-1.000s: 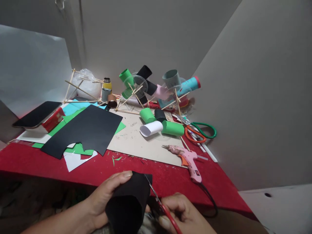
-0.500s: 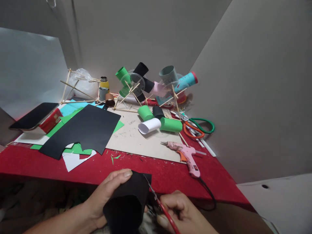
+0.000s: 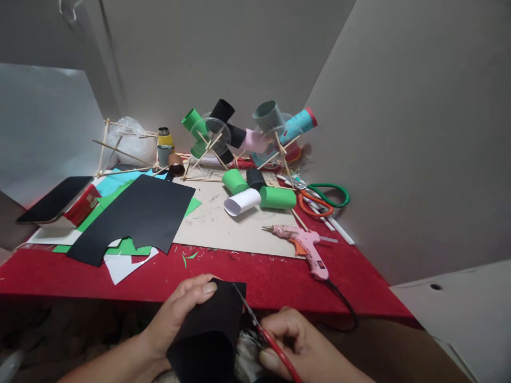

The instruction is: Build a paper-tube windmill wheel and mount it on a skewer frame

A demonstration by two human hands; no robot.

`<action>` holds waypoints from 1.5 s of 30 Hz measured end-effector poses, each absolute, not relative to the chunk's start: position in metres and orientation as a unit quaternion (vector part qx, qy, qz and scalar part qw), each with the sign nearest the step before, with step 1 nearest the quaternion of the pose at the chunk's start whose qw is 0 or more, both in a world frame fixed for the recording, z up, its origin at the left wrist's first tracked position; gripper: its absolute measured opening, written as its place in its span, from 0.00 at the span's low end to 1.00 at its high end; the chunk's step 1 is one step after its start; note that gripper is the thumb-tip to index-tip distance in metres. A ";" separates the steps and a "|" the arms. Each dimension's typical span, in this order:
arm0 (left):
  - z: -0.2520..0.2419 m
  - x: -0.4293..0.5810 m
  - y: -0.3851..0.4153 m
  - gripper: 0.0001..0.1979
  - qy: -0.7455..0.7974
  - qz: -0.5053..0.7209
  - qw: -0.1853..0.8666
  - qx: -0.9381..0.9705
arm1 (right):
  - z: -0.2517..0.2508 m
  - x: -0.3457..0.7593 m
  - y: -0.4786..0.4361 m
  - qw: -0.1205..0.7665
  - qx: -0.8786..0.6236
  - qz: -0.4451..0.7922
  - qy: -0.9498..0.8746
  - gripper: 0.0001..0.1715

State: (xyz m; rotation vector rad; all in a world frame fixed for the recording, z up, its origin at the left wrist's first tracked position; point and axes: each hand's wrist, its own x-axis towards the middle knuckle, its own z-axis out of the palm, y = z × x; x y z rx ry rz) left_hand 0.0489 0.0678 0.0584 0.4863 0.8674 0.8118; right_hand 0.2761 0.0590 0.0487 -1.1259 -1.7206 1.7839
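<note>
At the near edge of the table, my left hand (image 3: 186, 308) grips a piece of black paper (image 3: 211, 319) that curves round into a loose roll, thumb on top. My right hand (image 3: 291, 340) is closed round the red handle of a pair of scissors (image 3: 255, 322). The scissors' blades lie across the right side of the black paper, tips near its upper corner. Whether both blades straddle the paper I cannot tell. Beyond my hands, a notched sheet of black paper (image 3: 143, 207) rests over green and white paper.
A pink glue gun (image 3: 305, 244) lies at the right, its cord hanging over the edge. Paper tubes (image 3: 278, 198) sit on a beige board (image 3: 203, 226). Behind stand stick frames with a paper-tube wheel (image 3: 211, 135). Green-handled scissors (image 3: 331, 194) and a phone (image 3: 56, 199) flank them.
The camera view has shifted slightly. The scissors stay at the right side of the black paper, and the roll's lower opening has tilted a little. Both hands keep their hold.
</note>
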 end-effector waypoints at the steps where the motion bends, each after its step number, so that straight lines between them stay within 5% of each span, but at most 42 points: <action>1: 0.059 0.049 0.068 0.16 0.407 0.379 0.795 0.241 | 0.048 0.276 0.059 0.208 -0.392 0.649 -0.618 0.36; 14: 0.073 0.053 0.071 0.19 0.387 0.323 0.793 0.342 | 0.038 0.275 0.053 0.270 -0.401 0.579 -0.657 0.29; 36: 0.061 0.052 0.081 0.18 0.225 0.290 0.875 0.314 | 0.044 0.284 0.054 0.183 -0.391 0.653 -0.622 0.22; 45: 0.034 0.042 0.081 0.23 0.189 0.255 0.905 0.284 | 0.045 0.296 0.058 0.168 -0.426 0.490 -0.742 0.20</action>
